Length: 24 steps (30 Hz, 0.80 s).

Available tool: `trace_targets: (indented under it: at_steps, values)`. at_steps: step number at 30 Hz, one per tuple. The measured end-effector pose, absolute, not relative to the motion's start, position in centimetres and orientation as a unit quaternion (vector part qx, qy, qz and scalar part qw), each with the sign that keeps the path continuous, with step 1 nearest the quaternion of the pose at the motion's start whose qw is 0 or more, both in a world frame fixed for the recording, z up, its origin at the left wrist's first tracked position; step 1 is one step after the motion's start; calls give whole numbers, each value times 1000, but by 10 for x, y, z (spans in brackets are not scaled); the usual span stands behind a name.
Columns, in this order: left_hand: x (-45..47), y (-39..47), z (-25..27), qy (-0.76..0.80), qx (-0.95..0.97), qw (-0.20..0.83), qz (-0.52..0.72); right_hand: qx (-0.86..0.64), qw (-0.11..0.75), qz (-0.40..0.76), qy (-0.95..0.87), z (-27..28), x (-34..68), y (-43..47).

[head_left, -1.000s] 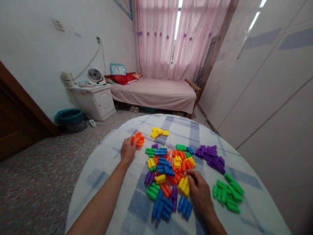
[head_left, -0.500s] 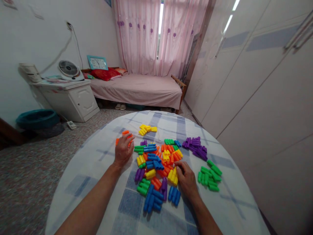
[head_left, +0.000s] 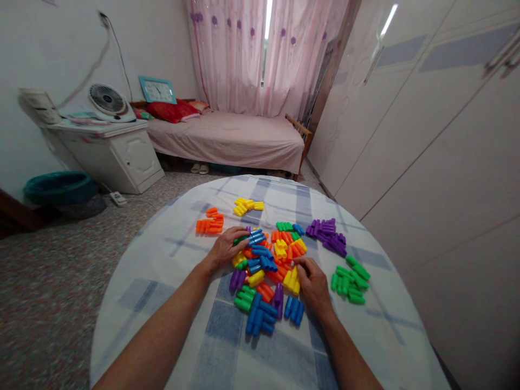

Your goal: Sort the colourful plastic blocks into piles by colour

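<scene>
A mixed pile of plastic building blocks made of joined tubes lies mid-table. At its left edge my left hand [head_left: 227,247] has thumb and fingers closed around the left end of a blue block [head_left: 256,237]. My right hand [head_left: 313,283] rests at the pile's right side, its fingers curled together beside a yellow block [head_left: 291,280] and some orange blocks [head_left: 277,272]; what lies between the fingertips is hidden. Separate groups surround the pile: orange blocks [head_left: 209,223], yellow blocks [head_left: 247,206], purple blocks [head_left: 327,236] and green blocks [head_left: 350,283].
The round table wears a checked cloth [head_left: 162,319]. Beyond it are a bed [head_left: 231,135], a white cabinet [head_left: 134,157] with a fan [head_left: 108,100], and a teal bin [head_left: 60,187]. A tall wardrobe [head_left: 426,135] stands at the right.
My left hand has moved from the orange group rightward to the pile and taken hold of the blue block. My right hand stays at the pile's right side. The view has shifted slightly.
</scene>
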<state>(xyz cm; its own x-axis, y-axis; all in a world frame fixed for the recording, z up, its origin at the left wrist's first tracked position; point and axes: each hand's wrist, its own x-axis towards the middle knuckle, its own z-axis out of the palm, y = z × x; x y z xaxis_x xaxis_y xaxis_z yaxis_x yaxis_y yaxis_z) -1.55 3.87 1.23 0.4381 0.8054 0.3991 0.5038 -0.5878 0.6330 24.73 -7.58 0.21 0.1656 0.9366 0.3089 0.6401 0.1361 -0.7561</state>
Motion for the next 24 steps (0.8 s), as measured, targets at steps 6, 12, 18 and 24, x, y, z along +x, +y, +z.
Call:
trace_targets:
  at_steps: [6,12,18,24]
  values:
    - [-17,45,5,406,784,270,383,-639,439,172,-607,2,247,-76]
    - [-17,47,3,422,767,269,401,-603,451,100,-650,16,237,-81]
    - [-12,46,2,436,782,202,397,-566,385,68,-726,50,200,-56]
    - [-9,47,-2,431,802,154,383,-565,298,68,-766,57,166,-1]
